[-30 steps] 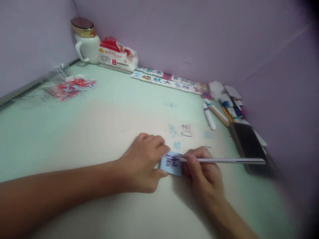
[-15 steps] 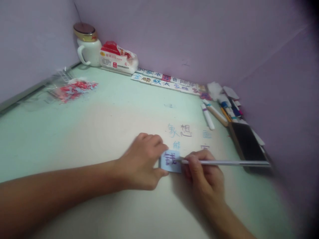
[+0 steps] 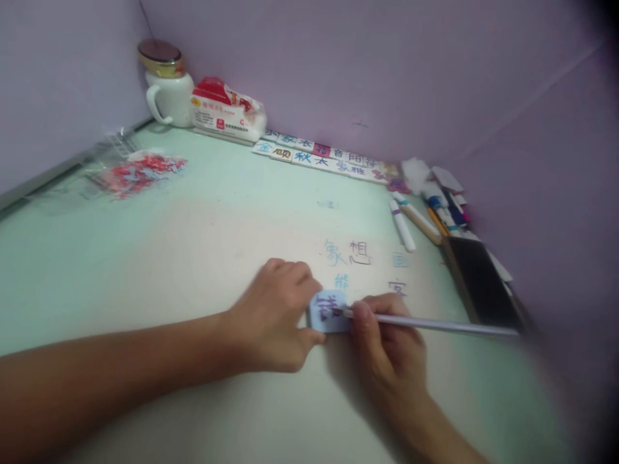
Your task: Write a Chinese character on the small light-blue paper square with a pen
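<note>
A small light-blue square card (image 3: pixel 317 321) with a purple written character lies on the pale table (image 3: pixel 232 258). My left hand (image 3: pixel 278 316) grips the card's left side between thumb and fingers. In my right hand (image 3: pixel 389 345) is a long, thin, silvery stick-like tool (image 3: pixel 445 324), its tip over the written character. The tool points right, past my hand. Characters in blue and dark ink stand on the table just beyond the card.
Rows of lettered tiles (image 3: pixel 302 156) line the back wall beside a tissue pack (image 3: pixel 227 113) and a lidded white mug (image 3: pixel 174 100). Red and blue scraps (image 3: pixel 140 174) lie at the left. Markers (image 3: pixel 402 225) and a dark flat box (image 3: pixel 481 283) are at the right.
My right hand and the tool have moved left, bringing the tip farther over the card. The tool's far end has dipped. My left hand keeps its grip.
</note>
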The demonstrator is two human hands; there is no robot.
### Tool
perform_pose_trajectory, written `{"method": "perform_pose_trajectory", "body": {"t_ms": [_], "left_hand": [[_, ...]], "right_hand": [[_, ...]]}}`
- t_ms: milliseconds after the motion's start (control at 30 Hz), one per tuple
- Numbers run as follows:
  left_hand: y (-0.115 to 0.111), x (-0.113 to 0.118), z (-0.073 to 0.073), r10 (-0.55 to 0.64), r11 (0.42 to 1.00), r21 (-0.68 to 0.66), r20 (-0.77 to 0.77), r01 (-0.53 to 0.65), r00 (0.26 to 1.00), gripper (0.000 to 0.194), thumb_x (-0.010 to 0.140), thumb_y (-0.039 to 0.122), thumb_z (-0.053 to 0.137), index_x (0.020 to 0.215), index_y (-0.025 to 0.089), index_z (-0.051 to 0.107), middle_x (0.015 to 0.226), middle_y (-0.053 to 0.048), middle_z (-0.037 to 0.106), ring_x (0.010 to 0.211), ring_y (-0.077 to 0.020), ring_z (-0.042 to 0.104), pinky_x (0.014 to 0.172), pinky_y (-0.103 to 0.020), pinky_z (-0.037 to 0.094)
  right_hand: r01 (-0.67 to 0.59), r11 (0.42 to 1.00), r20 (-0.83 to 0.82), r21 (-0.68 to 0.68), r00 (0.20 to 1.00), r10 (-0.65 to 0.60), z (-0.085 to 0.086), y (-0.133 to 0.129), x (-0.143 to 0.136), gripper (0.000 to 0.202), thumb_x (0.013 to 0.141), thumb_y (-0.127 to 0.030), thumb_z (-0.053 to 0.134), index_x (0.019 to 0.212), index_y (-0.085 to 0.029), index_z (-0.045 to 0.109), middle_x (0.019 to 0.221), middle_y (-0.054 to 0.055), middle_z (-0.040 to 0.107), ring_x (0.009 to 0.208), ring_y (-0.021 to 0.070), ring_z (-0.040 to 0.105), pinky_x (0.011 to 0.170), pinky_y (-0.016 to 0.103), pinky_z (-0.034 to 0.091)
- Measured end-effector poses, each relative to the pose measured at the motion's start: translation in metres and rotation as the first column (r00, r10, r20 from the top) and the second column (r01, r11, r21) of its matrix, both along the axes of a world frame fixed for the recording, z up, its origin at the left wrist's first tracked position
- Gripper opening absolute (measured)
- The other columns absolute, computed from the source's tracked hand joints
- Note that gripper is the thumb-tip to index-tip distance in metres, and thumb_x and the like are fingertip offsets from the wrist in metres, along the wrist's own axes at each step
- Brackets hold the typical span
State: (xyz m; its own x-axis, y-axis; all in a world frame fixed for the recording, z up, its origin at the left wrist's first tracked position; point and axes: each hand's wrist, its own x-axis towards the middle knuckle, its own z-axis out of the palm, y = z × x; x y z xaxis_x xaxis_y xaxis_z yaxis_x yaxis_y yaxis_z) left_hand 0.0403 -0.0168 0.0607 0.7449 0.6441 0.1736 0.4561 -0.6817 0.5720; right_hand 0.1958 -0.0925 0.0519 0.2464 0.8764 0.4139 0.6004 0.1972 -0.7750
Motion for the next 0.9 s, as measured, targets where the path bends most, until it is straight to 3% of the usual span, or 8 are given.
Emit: {"method": "perform_pose_trajectory", "body": {"t_ms": [200,900], "left_hand": [[-0.0012,0.0005,-0.0009,0.013,1.000,0.001,0.001,-0.013,1.000,0.032,0.064,0.029,0.071,0.088,0.010,0.062,0.085,-0.009,0.056,0.081,-0.0242,0.053,0.081,-0.042,0.037],[-0.0015,0.0010,-0.0013,0.029,1.000,0.001,-0.003,-0.029,1.000,0.031,0.063,0.028,0.068,0.088,0.011,0.062,0.084,-0.009,0.056,0.080,-0.0240,0.053,0.080,-0.041,0.038]], "right_hand": [[-0.080,0.996,0.069,0.028,0.995,0.078,-0.0036,0.0003,0.0047,0.014,0.089,-0.015,0.049,0.077,-0.022,0.050,0.060,-0.006,0.048,0.048,0.0067,0.046,0.044,0.017,0.036],[-0.124,0.992,0.091,-0.020,0.988,0.126,-0.0028,-0.0007,0.0009,0.017,0.090,-0.013,0.046,0.076,-0.022,0.043,0.061,-0.006,0.046,0.049,0.0074,0.043,0.045,0.020,0.034]]}}
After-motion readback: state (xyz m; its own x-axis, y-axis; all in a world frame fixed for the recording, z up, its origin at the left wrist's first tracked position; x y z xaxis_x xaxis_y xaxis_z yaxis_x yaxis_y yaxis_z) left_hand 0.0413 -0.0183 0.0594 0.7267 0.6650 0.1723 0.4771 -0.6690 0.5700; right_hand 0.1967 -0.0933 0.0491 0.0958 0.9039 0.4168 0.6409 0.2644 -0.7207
